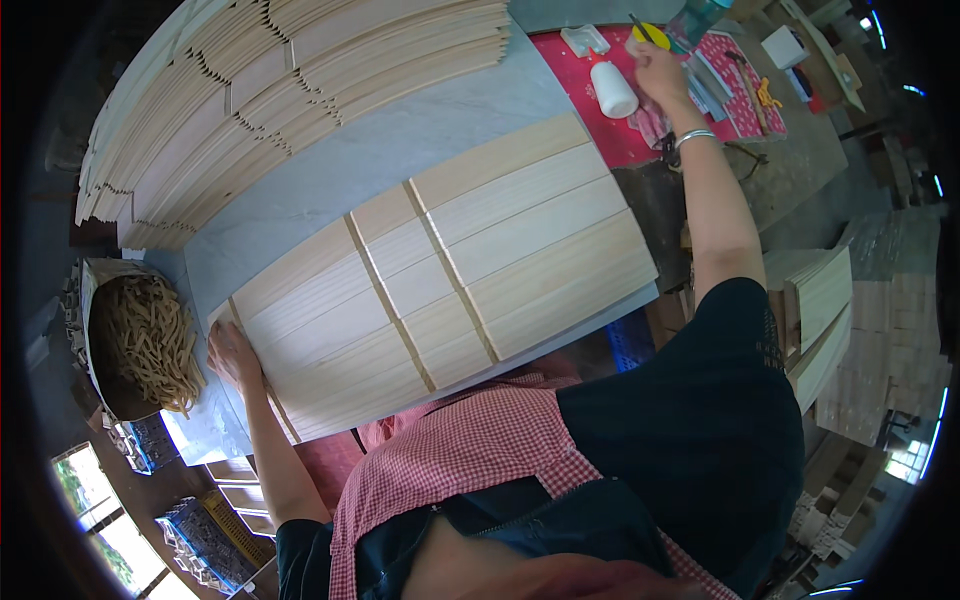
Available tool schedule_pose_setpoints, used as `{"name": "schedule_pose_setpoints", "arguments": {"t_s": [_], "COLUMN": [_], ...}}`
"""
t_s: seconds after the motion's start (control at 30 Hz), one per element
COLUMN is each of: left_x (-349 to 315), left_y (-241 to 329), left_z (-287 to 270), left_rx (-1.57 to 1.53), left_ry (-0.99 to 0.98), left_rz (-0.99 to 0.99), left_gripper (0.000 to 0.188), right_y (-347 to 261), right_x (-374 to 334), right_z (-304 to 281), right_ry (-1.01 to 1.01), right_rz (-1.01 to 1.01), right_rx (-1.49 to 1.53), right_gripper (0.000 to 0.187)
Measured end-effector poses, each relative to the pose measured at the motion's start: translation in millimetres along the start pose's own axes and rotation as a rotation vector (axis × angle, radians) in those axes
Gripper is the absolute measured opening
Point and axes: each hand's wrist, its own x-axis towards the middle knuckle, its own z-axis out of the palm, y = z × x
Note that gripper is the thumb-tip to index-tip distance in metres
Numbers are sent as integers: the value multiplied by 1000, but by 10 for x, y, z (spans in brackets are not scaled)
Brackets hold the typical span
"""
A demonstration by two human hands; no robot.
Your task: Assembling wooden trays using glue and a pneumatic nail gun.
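Note:
A pale wooden panel [520, 235] made of joined boards, with grooves running across it, lies on the grey-blue tabletop in front of me. My left hand [232, 355] grips the panel's left end, its fingers at the edge. Stretched to the far right, my right hand [662, 78] is closed around a thin dark stick-like tool [641, 28] over a round yellow lid or tub [650, 38]. Just left of that hand, a white bottle [613, 90] lies on a red patterned cloth [590, 135]. The lower part of the tool is hidden by my fingers.
Stacked wooden boards [300, 60] fill the far left of the table. A bin of tan strips [150, 335] stands at the left edge. Beyond my right hand are a teal bottle [697, 22] and a hammer-like tool [748, 90]. More boards [822, 300] lean at the right.

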Motion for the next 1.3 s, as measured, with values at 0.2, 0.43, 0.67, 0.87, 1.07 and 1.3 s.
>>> {"name": "schedule_pose_setpoints", "arguments": {"t_s": [0.2,0.43,0.67,0.87,1.07,1.3], "left_x": [-73,-69,-58,-52,-38,-32], "left_y": [88,69,52,18,-7,43], "left_z": [-86,-62,-67,-18,5,-52], "left_rx": [-3,8,33,20,35,45], "left_ry": [13,6,-12,15,10,-1], "left_rz": [-38,-39,-60,-33,-15,-31], "left_gripper": [47,47,47,48,49,53], "right_y": [-778,-838,-879,-870,-89,290], "right_x": [91,552,493,453,265,-583], "right_z": [292,602,513,371,44,17], "right_ry": [-243,-492,-519,-510,-118,-315], "right_rz": [-194,-284,-304,-278,-155,-15], "right_rx": [-48,-393,-365,-313,-64,-530], "right_gripper": [42,46,40,36,30,32]}}
